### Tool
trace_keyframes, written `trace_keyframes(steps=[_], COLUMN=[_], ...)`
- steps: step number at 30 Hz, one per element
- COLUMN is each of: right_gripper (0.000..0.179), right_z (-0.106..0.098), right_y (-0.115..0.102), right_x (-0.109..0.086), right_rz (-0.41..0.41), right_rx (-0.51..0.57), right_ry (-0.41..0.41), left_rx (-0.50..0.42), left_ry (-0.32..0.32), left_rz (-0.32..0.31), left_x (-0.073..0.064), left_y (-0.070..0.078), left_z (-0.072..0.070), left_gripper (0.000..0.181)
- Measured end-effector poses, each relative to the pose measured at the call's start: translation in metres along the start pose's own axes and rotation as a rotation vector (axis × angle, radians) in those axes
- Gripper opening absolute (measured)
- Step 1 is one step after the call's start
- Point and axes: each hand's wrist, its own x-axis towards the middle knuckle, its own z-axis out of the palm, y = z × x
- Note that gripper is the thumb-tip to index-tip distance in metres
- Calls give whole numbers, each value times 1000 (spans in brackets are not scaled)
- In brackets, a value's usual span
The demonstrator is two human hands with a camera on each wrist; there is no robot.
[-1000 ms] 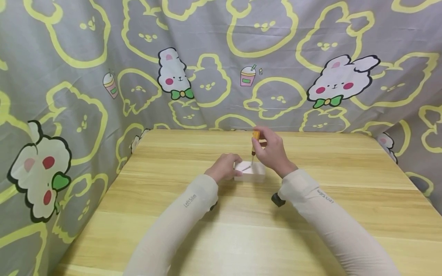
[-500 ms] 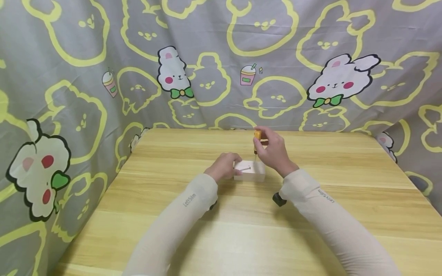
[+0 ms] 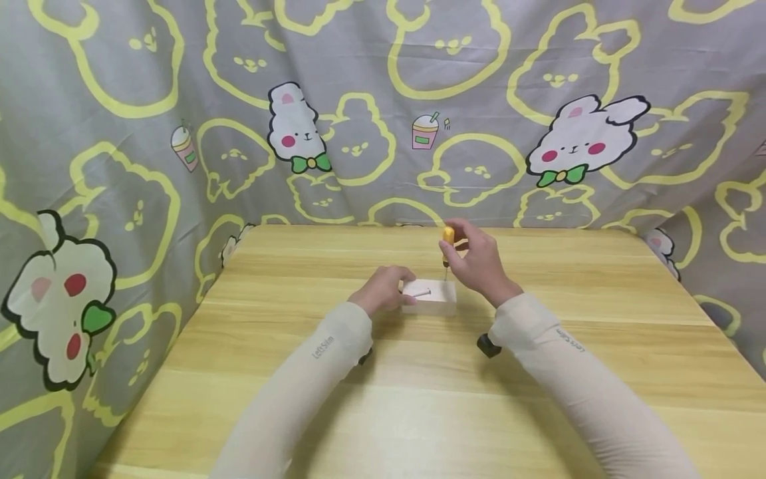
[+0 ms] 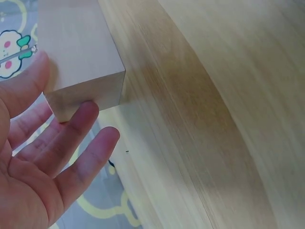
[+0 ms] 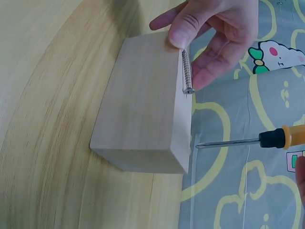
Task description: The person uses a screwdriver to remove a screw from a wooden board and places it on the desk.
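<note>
A pale wooden block (image 3: 433, 309) rests on the table, its left end held by my left hand (image 3: 383, 291). In the left wrist view, the thumb lies along one side and a fingertip presses the end of the block (image 4: 78, 43). A long metal screw (image 5: 187, 71) lies along the top face, with its pointed end beside the left thumb and its head toward the middle. My right hand (image 3: 479, 259) grips a screwdriver (image 3: 448, 234) by its orange handle. The screwdriver's shaft (image 5: 228, 143) points down, its tip close over the block's right half.
The wooden tabletop (image 3: 383, 412) extends around the block on all sides. A grey curtain (image 3: 371, 66) with yellow outlines and cartoon animals hangs behind it and on the left. A black wrist device (image 3: 489, 345) sits under the right sleeve.
The screwdriver has moved right, away from the screw's head, with my right hand. The screw lies at a slightly flatter angle across the block. My left hand keeps its hold.
</note>
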Motion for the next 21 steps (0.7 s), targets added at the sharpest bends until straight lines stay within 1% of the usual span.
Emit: trace_keyframes(steps=[2,7,13,17,21], right_gripper=[33,32,31,30,29], right_z=[-1,-3,-7,-11,-15], right_y=[0,0,1,2,5], right_x=[0,0,-1,-2,-4], right_rz=[5,4,19,33,33], right_rx=[-15,-11,-12,-21,-27], right_ry=[2,9,5,1,5], left_rx=[2,-3,-36,-72,-84], left_ry=[-2,-10,-23,-13,4], left_rz=[3,13,10,5,3], left_x=[0,-1,-3,-5,-5], left_y=[-1,-3,-4,-5,-5], left_z=[0,0,-1,0,1], left_gripper=[56,55,55,54,54])
